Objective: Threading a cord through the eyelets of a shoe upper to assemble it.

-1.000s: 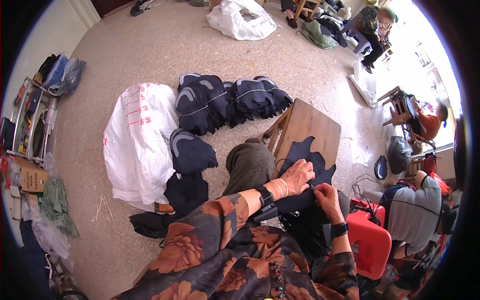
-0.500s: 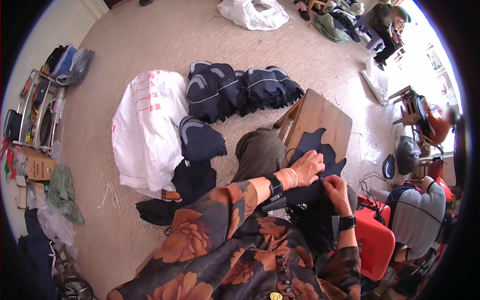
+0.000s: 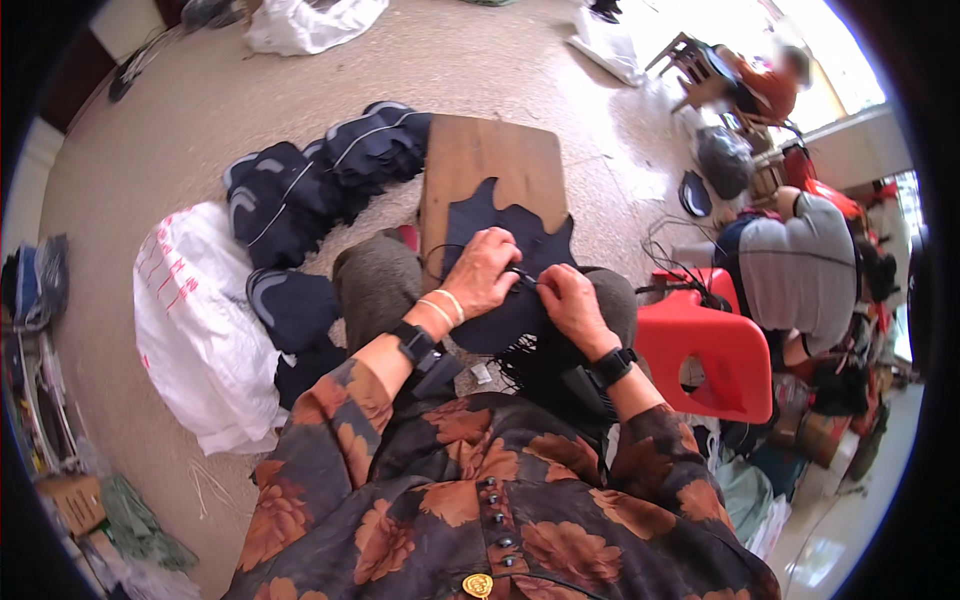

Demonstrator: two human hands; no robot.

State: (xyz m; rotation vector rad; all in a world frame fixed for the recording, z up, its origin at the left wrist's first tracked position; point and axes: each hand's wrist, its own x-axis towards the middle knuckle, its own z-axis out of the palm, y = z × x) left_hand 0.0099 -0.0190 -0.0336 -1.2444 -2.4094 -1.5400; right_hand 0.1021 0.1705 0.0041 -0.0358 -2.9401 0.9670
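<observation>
A dark navy cloth piece [image 3: 528, 238] with jagged points lies over a wooden bench [image 3: 497, 148] and across my lap. Over it, my left hand [image 3: 482, 268] and my right hand [image 3: 572, 305] meet with fingers pinched together. Between their fingertips is a small dark, slim item [image 3: 522, 278], too small to name. A thin dark cord [image 3: 432, 262] loops out beside my left hand. Black fringe-like strands [image 3: 520, 360] hang below the cloth between my knees.
Tied bundles of navy pieces [image 3: 285, 205] lie left of the bench, a white sack [image 3: 200, 330] nearer me. A red plastic stool [image 3: 715, 350] stands to my right, beside a bent-over person in grey [image 3: 800, 260]. Another person in orange [image 3: 775, 90] sits at the far right.
My view has turned to the right, so the bench and hands appear further left and more upright. Both hands stay together over the cloth, still pinched.
</observation>
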